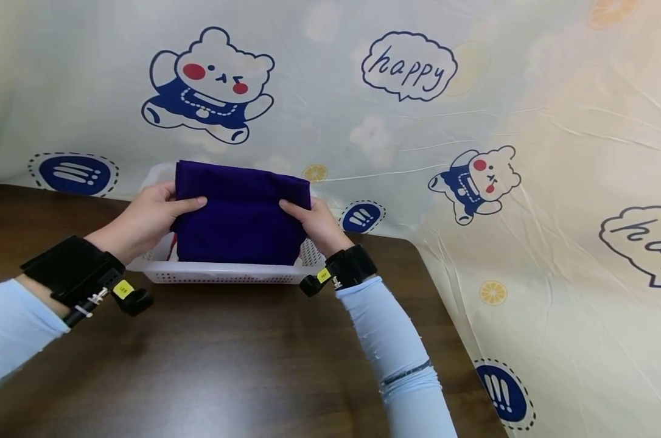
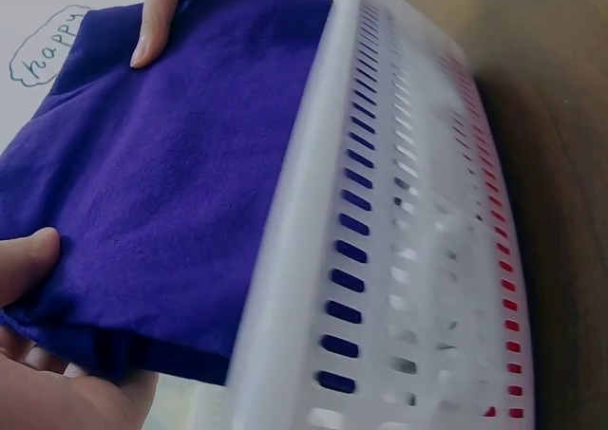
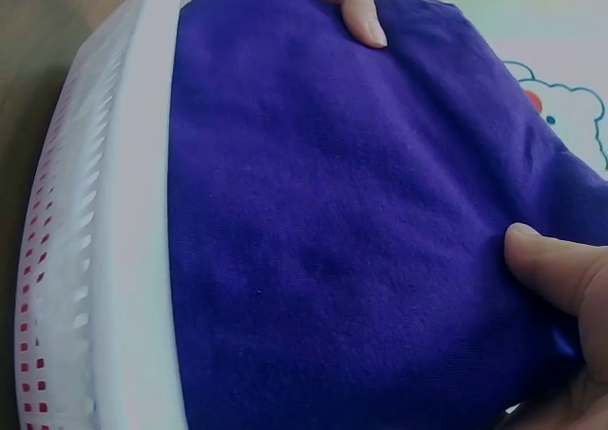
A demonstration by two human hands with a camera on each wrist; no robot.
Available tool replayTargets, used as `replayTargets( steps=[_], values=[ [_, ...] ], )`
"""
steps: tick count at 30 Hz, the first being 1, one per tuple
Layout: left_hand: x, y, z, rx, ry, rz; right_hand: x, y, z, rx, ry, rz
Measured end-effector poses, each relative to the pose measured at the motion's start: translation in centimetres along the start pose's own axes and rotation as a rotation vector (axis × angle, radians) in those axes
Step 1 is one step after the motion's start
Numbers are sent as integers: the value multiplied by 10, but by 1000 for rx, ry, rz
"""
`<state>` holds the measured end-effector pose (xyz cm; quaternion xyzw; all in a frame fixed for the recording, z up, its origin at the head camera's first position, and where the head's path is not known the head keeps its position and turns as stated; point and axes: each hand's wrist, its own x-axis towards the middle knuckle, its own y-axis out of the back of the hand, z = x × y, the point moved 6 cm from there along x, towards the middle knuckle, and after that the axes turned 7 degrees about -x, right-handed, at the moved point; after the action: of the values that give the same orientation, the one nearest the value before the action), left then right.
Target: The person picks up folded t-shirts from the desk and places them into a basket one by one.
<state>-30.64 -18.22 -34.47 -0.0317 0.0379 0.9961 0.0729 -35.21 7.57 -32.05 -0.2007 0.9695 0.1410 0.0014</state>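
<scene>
A folded dark purple cloth (image 1: 243, 219) stands upright between both hands, its lower edge behind the front rim of a white plastic basket (image 1: 232, 272). My left hand (image 1: 152, 214) pinches its left side, thumb on the near face and fingers behind. On the opposite side, my right hand (image 1: 321, 224) grips the cloth the same way. In the left wrist view the cloth (image 2: 180, 164) drops inside the perforated basket wall (image 2: 380, 221). The right wrist view shows the right thumb (image 3: 551, 264) pressed on the fabric. Most of the basket's inside is hidden behind the cloth.
The basket stands on a brown wooden table (image 1: 210, 353), near its back edge. Behind and to the right hangs a pale printed sheet (image 1: 330, 73) with bears and lettering. Something red shows through the basket holes in both wrist views.
</scene>
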Motion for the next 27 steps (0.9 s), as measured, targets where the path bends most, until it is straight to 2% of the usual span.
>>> replayTargets(
  steps=[9,17,23,27],
  values=[
    [8,-4,-16,-91,19,-16,1,0,21,78,-73,-4],
    [11,-4,-30,-279,100,-2,2,1,34,119,-129,-43],
    [14,-3,-35,-303,103,-14,4,1,41,148,-124,-90],
    [17,-3,-38,-367,109,-57,7,1,45,190,-115,-101]
  ],
)
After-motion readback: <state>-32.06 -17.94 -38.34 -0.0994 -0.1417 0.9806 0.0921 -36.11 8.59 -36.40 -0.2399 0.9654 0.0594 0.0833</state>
